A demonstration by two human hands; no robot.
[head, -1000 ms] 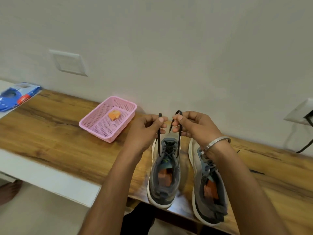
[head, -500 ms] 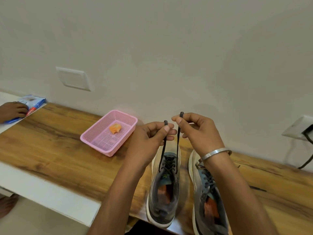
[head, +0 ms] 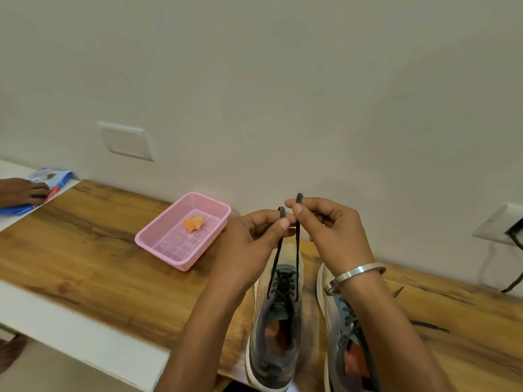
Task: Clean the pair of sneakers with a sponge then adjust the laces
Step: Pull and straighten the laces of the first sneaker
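Since a second ago both hands have lifted the lace ends higher above the left sneaker (head: 277,318), so the two black laces (head: 297,250) now run taut and nearly parallel up from the top eyelets. Left hand (head: 249,250) pinches one lace tip between thumb and forefinger; right hand (head: 334,233) pinches the other, slightly higher (a metal bangle (head: 356,274) sits on that wrist). Reads as evening out and tightening the lacing, so the wiping stage looks done.

The right sneaker (head: 348,335) stands just beside the left one, partly hidden under the right forearm; its laces lie loose. Both heels sit at the near edge of the worktop (head: 85,250), the soles slightly overhanging; a hard upward tug could tip a shoe off.

Further left, well apart, a pink basket (head: 158,239) holds the orange sponge (head: 193,222). Bare wood between basket and shoes gives room to shift them inward.

At the far left another person's hand (head: 22,190) now rests on a blue packet (head: 60,179).
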